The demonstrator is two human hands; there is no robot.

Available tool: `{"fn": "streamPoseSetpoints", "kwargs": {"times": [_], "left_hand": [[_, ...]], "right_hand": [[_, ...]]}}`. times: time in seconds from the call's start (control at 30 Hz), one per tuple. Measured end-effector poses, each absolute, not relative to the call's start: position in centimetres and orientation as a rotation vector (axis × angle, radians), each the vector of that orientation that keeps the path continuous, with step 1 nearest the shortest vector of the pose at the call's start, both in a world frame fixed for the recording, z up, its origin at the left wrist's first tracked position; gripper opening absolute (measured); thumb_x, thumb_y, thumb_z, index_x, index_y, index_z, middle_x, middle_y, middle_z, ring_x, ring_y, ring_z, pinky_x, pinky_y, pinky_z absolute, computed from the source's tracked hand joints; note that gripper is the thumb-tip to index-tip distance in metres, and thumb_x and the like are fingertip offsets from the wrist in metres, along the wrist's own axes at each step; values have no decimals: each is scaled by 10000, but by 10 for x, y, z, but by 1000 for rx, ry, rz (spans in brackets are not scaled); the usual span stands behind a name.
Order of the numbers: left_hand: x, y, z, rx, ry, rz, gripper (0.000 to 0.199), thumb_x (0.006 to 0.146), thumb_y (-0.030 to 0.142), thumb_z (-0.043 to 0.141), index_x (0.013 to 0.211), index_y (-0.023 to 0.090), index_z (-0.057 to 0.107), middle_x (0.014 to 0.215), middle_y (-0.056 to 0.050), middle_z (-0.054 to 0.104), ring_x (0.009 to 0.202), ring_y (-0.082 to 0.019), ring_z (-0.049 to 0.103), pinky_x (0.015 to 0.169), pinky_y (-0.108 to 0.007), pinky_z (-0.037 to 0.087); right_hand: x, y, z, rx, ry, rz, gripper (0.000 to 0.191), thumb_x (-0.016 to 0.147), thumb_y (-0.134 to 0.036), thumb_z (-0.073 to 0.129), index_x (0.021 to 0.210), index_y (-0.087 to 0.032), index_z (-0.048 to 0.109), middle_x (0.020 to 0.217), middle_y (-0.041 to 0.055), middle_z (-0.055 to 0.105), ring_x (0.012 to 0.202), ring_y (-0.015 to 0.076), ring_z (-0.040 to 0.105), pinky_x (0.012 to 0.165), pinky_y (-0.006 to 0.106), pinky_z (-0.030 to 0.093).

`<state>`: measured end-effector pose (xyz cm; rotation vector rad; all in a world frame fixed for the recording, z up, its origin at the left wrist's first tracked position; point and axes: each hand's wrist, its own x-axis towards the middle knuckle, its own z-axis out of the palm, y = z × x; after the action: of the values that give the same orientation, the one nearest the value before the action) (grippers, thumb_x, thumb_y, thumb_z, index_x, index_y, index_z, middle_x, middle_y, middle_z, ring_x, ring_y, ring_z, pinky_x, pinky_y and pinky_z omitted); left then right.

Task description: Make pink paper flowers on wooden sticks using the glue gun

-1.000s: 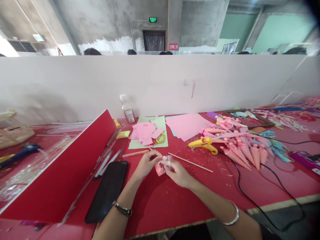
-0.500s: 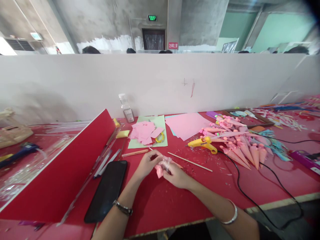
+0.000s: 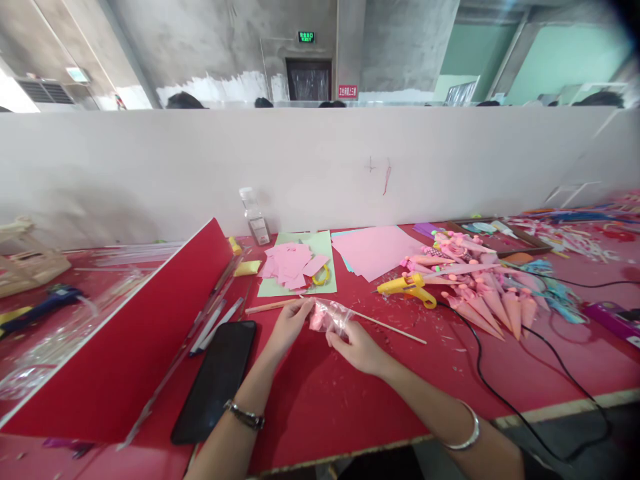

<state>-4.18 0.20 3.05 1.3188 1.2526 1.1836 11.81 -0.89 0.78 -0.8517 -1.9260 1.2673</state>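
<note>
A small clear plastic bag [image 3: 331, 316] with something pink inside is held between my two hands above the red table. My left hand [image 3: 293, 325] pinches its left end with thumb and fingers. On the other end, my right hand [image 3: 357, 347] has its fingers closed at the bag's lower right side. What the pink contents are, I cannot make out. Just behind the hands lie a thin wooden stick [image 3: 393, 327] and a pinkish rod [image 3: 267, 307].
A black phone [image 3: 215, 380] lies left, beside a slanted red board [image 3: 130, 347]. Pink paper pieces [image 3: 287, 263] rest on a green sheet [image 3: 270, 289] behind. To the right are a yellow glue gun [image 3: 403, 285], its black cord and a heap of pink paper cones [image 3: 480, 307].
The bag has been turned and stretched out more between my hands, so more clear plastic shows. The pink contents have risen and shifted toward my left fingers.
</note>
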Motion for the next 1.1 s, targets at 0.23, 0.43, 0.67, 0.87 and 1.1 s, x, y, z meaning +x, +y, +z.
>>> {"fn": "streamPoseSetpoints", "kwargs": {"times": [0.23, 0.43, 0.67, 0.87, 1.1], "left_hand": [[-44, 4, 30, 1527, 1294, 1226, 321, 730, 337, 490, 478, 148, 427, 497, 45, 410, 510, -84, 364, 526, -198, 310], [-47, 5, 29, 1497, 1370, 1287, 278, 742, 341, 463, 544, 147, 459, 538, 38, 439, 534, -91, 384, 534, -198, 308], [-45, 4, 28, 1494, 1377, 1263, 320, 758, 370, 418, 520, 157, 397, 500, 46, 364, 490, -80, 324, 486, -197, 279], [-40, 3, 28, 1544, 1347, 1215, 337, 750, 383, 422, 500, 157, 403, 507, 35, 408, 499, -87, 349, 505, -204, 302], [-42, 5, 22, 1533, 1415, 1267, 350, 770, 414, 382, 528, 161, 395, 507, 45, 366, 490, -85, 337, 488, -203, 283]], "right_hand": [[117, -11, 10, -843, -1966, 1204, 491, 785, -142, 421, 1255, -246, 323, 641, -51, 429, 521, 67, 378, 514, 190, 349], [118, -11, 7, -841, -1939, 1118, 413, 772, -146, 447, 1178, -211, 409, 697, -31, 465, 593, 84, 427, 581, 214, 384], [119, -11, 11, -819, -1945, 1089, 391, 771, -147, 438, 1158, -205, 423, 763, -2, 517, 644, 104, 466, 633, 245, 410], [117, -11, 12, -772, -1988, 1152, 511, 749, -128, 456, 1237, -222, 338, 801, 1, 517, 615, 91, 454, 595, 230, 418], [118, -13, 9, -807, -1927, 1080, 115, 755, -163, 458, 868, -162, 472, 769, 1, 506, 653, 99, 476, 637, 244, 411]]}}
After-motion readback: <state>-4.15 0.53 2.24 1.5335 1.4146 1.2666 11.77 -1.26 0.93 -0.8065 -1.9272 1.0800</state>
